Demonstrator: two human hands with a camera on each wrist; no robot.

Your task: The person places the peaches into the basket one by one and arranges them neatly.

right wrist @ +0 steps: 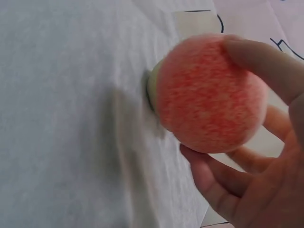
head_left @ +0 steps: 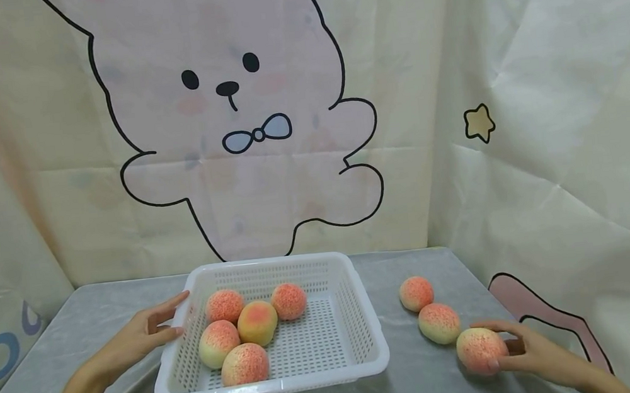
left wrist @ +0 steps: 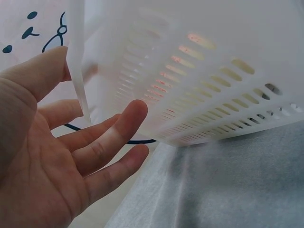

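My right hand (head_left: 535, 352) grips a pink and pale-yellow peach (head_left: 480, 350) at the right of the table. In the right wrist view the thumb and fingers curve round this peach (right wrist: 211, 95), and a paler one shows partly behind it. Two more peaches, one (head_left: 439, 324) nearest it and another (head_left: 416, 293) farther back, lie in a row with it. With thumb and fingers, my left hand (head_left: 148, 329) holds the left rim of a white perforated plastic basket (head_left: 276, 387). In the left wrist view, the other fingers (left wrist: 102, 147) extend beside its wall.
Inside the basket, several peaches (head_left: 257, 323) sit toward the left side. A grey cloth (head_left: 413, 389) covers the table. Behind it hangs a cream curtain (head_left: 406, 200) with a cartoon bear, and another printed curtain (head_left: 571, 134) borders the right side.
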